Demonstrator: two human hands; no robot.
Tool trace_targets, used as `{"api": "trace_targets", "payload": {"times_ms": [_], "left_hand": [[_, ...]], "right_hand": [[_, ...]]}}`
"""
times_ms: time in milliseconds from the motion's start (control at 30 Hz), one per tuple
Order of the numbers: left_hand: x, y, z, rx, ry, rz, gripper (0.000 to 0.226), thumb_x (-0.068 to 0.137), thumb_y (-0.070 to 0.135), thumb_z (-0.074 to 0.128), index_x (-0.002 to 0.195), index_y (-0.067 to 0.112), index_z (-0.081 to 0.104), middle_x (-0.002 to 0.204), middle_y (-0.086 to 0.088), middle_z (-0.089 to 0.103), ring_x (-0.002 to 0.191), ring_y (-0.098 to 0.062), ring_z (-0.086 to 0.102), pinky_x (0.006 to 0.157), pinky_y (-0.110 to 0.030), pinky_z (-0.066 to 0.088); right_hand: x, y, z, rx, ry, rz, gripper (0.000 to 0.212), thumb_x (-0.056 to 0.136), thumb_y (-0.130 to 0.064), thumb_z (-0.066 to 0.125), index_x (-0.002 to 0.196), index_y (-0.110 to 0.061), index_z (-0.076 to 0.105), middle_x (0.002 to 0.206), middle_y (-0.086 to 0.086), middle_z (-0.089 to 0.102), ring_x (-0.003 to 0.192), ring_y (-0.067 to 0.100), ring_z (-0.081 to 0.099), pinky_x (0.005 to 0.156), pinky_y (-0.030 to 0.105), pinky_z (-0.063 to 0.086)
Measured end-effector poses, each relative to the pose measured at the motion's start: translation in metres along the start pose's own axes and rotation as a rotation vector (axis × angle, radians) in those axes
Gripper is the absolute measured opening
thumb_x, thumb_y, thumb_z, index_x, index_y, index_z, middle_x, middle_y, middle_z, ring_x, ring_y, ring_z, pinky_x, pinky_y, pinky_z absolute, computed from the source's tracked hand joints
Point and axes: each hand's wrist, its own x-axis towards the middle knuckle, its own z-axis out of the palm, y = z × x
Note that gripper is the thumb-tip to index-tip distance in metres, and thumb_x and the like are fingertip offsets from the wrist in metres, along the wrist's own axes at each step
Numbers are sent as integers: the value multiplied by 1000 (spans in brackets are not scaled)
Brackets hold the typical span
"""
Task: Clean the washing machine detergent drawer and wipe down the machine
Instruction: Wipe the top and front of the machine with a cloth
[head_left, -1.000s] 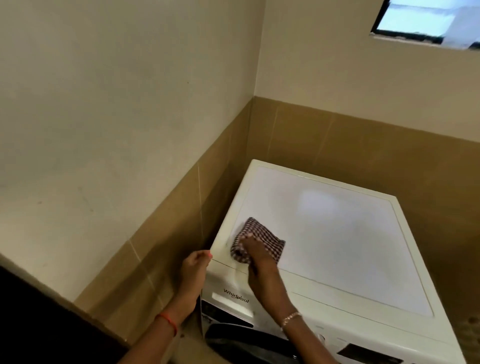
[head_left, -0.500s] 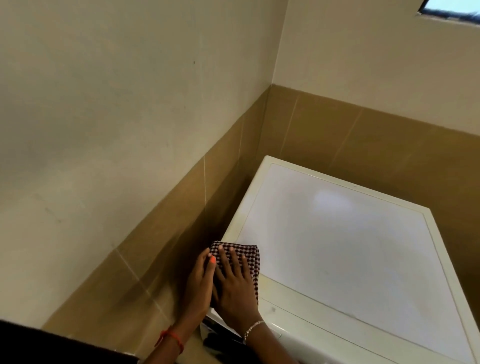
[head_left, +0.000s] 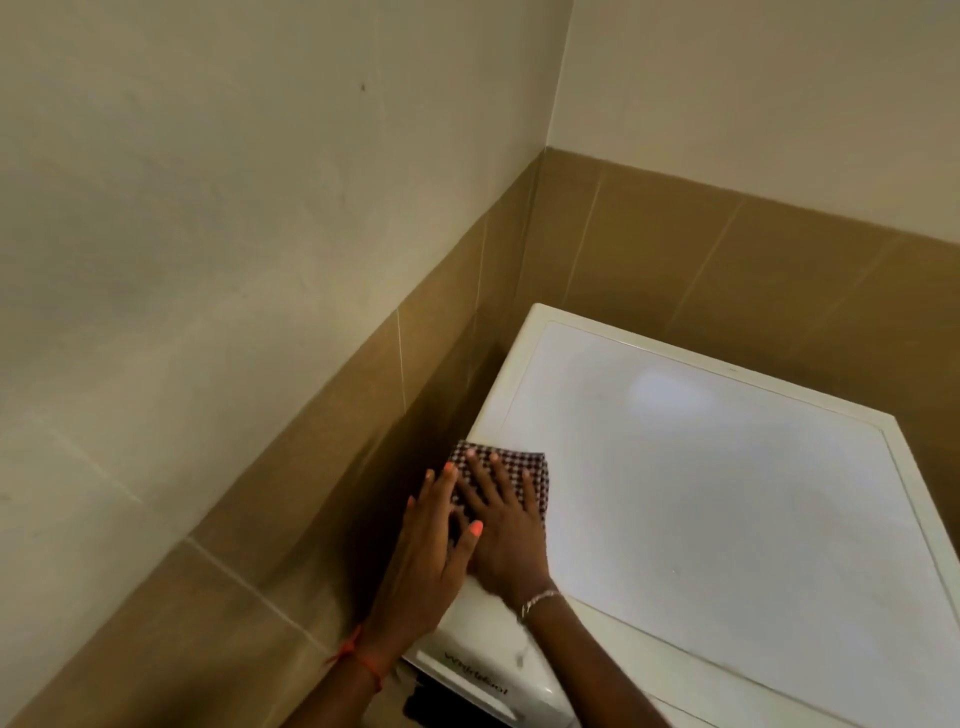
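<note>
1. Both of my hands are at the near left corner of the washing machine (head_left: 727, 493), which stands in the corner of the room against the brown tiled wall (head_left: 322, 467).
2. My right hand (head_left: 501, 530) lies flat, fingers spread and fully extended, pressing the checked cloth (head_left: 535, 465) down on the white top of the machine; it grips nothing, it only presses.
3. The cloth is folded, dark with a small check, and sits at the left edge of the top panel, with its far end showing past my fingertips.
4. My left hand (head_left: 423, 561) is also flat and open, lying along the left edge of the machine just beside my right hand, its thumb crossing over the cloth's near part and touching my right hand.
5. A silver bracelet (head_left: 537, 603) is on my right wrist and a red thread (head_left: 361, 657) on my left wrist.
6. The machine's front edge with its brand lettering (head_left: 475, 675) shows below my wrists; whether the detergent drawer is open I cannot tell, since the front is mostly out of view.
7. The rest of the top is bare and glossy, with a pale reflection near the back.
</note>
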Motion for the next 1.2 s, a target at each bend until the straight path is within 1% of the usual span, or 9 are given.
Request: {"api": "trace_targets", "payload": {"times_ms": [100,200,400,567,767,833,933,1100,1200], "left_hand": [[22,-1,11,201,-26,48,91,68,83,-12,140,28,-14,150,15,-16,142,-4,-14,116,-24,-10],[32,3,15,261,-25,-29,102,56,87,-20,136,25,-24,146,8,-24,138,-7,-20,110,-21,-14],[34,5,19,165,16,-117,102,53,90,-15,135,30,-25,146,11,-20,137,-1,-8,110,-16,-3],[47,-1,30,383,-76,-52,85,88,70,12,148,11,-2,142,-7,36,131,-19,30,110,-22,6],[82,-1,45,556,-122,-34,101,78,81,17,147,7,17,139,-14,47,130,-27,43,115,-34,16],[93,-1,50,556,-122,1,104,76,82,19,149,10,3,144,-14,42,133,-29,38,113,-35,10],[99,-1,51,538,-94,51,107,74,84,20,148,10,-5,157,-8,11,145,-23,4,112,-36,6],[106,-9,58,519,-64,65,117,66,88,20,148,7,-4,158,-6,5,145,-15,-10,112,-33,7],[112,-17,64,532,-42,124,119,66,89,19,148,7,-3,157,-3,-9,145,-16,-9,113,-32,5]], "right_hand": [[11,44,-9,18,23,143,49,90,-48,31,129,-29,53,135,-2,53,126,26,49,106,41,15],[-12,69,-8,23,62,215,55,97,-48,13,132,-26,50,139,1,49,131,27,43,110,44,13],[-17,49,-3,55,56,40,48,97,-45,16,139,-34,37,145,-4,41,136,20,30,109,46,14],[76,64,0,59,-32,-85,54,96,-52,6,139,-37,36,146,-6,39,136,23,35,114,50,13],[113,134,-6,128,25,155,81,80,-69,-10,145,-35,25,156,-7,16,145,18,8,115,44,-1],[100,134,-6,122,69,231,82,84,-66,-10,142,-29,35,152,0,28,143,24,20,113,49,7],[85,111,-4,84,75,225,63,95,-54,6,134,-27,47,141,4,47,131,29,42,110,53,24],[131,104,-1,184,-8,-14,69,84,-64,-8,145,-41,16,155,-11,10,145,18,0,115,48,-5],[187,125,0,144,18,4,77,81,-69,-10,144,-38,23,156,-9,12,145,17,3,116,49,-1]]}}
